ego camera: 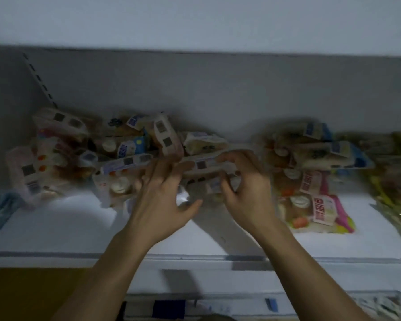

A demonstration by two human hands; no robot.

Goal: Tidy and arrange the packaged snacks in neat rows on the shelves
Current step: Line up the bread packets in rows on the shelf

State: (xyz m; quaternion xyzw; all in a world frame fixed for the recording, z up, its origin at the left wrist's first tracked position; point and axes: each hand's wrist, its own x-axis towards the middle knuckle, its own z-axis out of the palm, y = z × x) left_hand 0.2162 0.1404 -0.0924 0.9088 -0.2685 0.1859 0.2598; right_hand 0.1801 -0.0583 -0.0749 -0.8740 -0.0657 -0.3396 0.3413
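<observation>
We see both hands reaching onto a white shelf (pixel 63 230) in dim light, with the frame blurred. Between them lies one clear snack packet (pixel 208 166), near the centre of the picture, its long axis running from 9 o'clock to 3 o'clock, roughly parallel to the shelf's front edge; its white label strip with a dark code square faces up. Which end is its top we cannot tell.

The left hand (pixel 162 205) sits at the packet's 8 o'clock. Its fingers (pixel 164 169) are spread and fairly straight, their tips against the packet's left end, the thumb stretched toward 3 o'clock below it. The right hand (pixel 248 191) sits at the packet's 4 o'clock, its fingers (pixel 236 158) curled over the packet's right end with the thumb tucked beneath, gripping it.

At 9 o'clock from the hands, a jumbled heap of packets (pixel 83 151) lies at mixed angles. At 3 o'clock, a flatter stack of packets (pixel 315 172) runs from 12 toward 6 o'clock. Farther toward 3 o'clock, at the picture's edge, lie yellow-green packets (pixel 396 188).
</observation>
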